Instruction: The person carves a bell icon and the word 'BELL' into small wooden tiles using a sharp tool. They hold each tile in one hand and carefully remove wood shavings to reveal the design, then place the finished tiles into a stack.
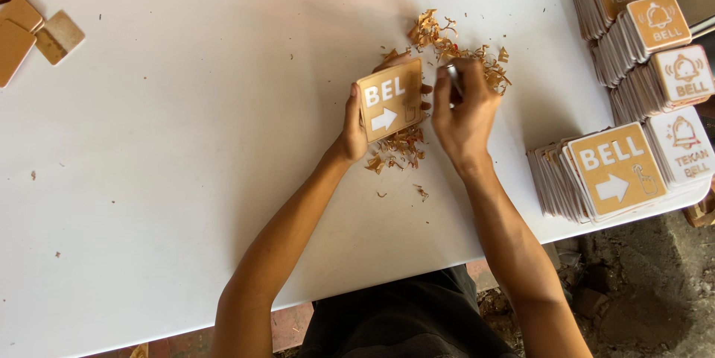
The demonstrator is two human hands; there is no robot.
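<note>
One square tan plaque [390,99], white lettering and arrow, in left hand [356,128].

Square tan sign plate [390,99] in left hand [356,128], slim tool [454,81] in right hand [463,113], above shavings [454,49].

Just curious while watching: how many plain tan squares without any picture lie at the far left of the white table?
3. One tan square touches the left edge, another sits just below it, and a speckled one lies to their right. More may be hidden beyond the frame edge.
</note>
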